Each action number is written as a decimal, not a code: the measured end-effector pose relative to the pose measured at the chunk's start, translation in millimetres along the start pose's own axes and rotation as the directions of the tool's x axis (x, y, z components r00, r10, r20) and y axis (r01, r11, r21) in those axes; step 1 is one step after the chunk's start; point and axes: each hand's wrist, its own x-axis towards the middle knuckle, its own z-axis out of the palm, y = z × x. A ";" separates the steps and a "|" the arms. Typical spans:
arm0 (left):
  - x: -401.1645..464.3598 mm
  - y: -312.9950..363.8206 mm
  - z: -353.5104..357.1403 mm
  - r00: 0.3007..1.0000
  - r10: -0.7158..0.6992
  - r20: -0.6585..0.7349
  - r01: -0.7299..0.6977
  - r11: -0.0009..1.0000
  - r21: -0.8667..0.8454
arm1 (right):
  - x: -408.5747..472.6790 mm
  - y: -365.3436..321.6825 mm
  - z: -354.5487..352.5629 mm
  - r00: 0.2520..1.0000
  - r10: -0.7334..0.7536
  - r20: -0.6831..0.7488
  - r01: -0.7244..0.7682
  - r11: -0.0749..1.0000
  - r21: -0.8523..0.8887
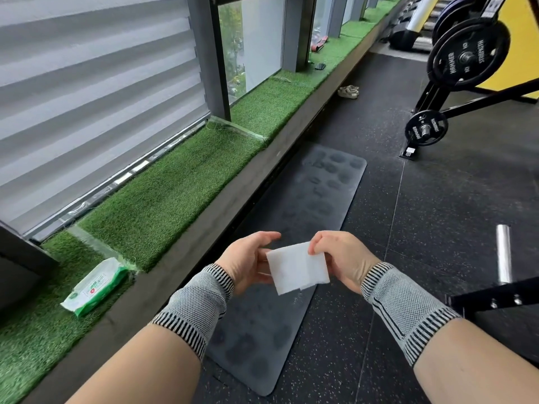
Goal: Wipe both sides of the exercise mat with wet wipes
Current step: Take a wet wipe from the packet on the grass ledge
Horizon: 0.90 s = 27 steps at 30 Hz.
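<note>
Above the near half of the exercise mat [294,217], both hands hold one folded white wet wipe [297,268]: the left hand [248,262] curls its grip round the left edge, the right hand [339,256] pinches the upper right corner. Beneath them the dark mat lies flat on the speckled rubber floor [437,205], beside the turf-covered window ledge [186,173], where a green wet wipes pack [94,287] rests.

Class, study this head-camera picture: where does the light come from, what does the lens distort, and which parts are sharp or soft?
Head view: daylight enters through the window at the left, softened by the blind; the wide lens bows the grass ledge and floor lines; the wet wipe held in the left hand and right hand is sharp, as is the dull, blotchy exercise mat; the far weight rack looks softer.
</note>
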 end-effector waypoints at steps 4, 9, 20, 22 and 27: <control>2.9 0.6 2.2 0.997 -0.006 0.073 -0.025 0.907 0.421 | 3.9 0.9 1.3 0.987 -0.083 0.134 0.118 0.953 -0.278; 3.3 -0.2 7.4 0.998 0.065 -0.012 -0.064 0.996 0.067 | 11.3 2.1 2.3 0.917 0.036 -0.398 0.076 0.962 0.264; 4.9 -7.2 8.6 0.989 0.077 -0.128 -0.094 0.987 -0.131 | 1.8 13.5 26.2 0.977 0.207 -0.050 -0.164 0.881 0.443; 8.2 -9.5 6.3 0.977 0.111 -0.182 -0.133 0.984 -0.114 | 6.1 13.9 25.7 0.982 0.125 -0.138 -0.068 0.931 0.360; 11.9 -13.7 -4.6 0.954 0.284 -0.094 -0.261 0.943 0.207 | 9.8 18.7 20.0 0.983 -0.083 -0.164 0.105 0.986 0.129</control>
